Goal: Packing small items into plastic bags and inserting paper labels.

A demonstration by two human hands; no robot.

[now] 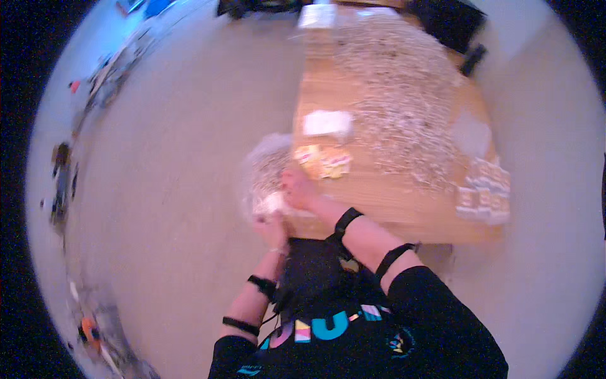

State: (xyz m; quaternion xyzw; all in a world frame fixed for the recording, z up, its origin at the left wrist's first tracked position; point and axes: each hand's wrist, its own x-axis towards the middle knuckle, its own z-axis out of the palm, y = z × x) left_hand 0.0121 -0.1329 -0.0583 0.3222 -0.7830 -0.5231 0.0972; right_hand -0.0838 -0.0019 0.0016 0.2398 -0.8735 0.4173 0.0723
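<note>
A: What is farthest left of the work?
B: A clear plastic bag (251, 165), at the near left corner of the wooden table (391, 211), mostly out past the edge. Its film is thin, hazy and crinkled, bulging roundly, with small beige bits (270, 169) showing inside.
A: And the hands?
B: The left hand (273, 230) is at the bag's lower edge, fingers bent, beside a bright white patch (271, 202) (paper or glare, I can't tell). The right hand (299, 189) is curled at the bag's right side. Motion blurs both, so I can't tell whether either is gripping it.
A: Further right?
B: Yellow-and-white packets (323, 162) just beside the right hand, a white pack (327, 122) behind them, then a broad heap of pale pieces (404, 107). Last, bundled packs (485, 194) near the right edge.
</note>
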